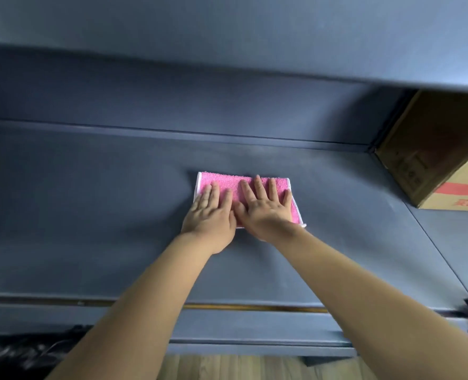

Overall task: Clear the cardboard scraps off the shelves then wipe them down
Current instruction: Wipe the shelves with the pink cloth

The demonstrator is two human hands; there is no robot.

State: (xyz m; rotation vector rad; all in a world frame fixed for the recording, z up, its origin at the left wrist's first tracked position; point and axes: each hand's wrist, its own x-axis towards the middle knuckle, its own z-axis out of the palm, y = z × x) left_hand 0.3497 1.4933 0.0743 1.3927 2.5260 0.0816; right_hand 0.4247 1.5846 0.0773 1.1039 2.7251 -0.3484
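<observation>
Both your hands lie flat on the pink cloth [243, 187], left hand [210, 212] and right hand [265, 209] side by side, thumbs touching. Neither grip holds anything; the fingers are spread and only press down. The cloth's long side runs left to right, mid-shelf [90, 215]. A cardboard box [433, 149] stands at the right. I see no scraps here.

Cloth [245, 187]: bright pink terry w/ thin white edging. Shelf [90, 215]: flat dark blue-grey, no pattern; upper shelf same colour. Cardboard box [446, 160]: tan-brown, 1 red-orange stripe + red print. Floor: light wood grain.
</observation>
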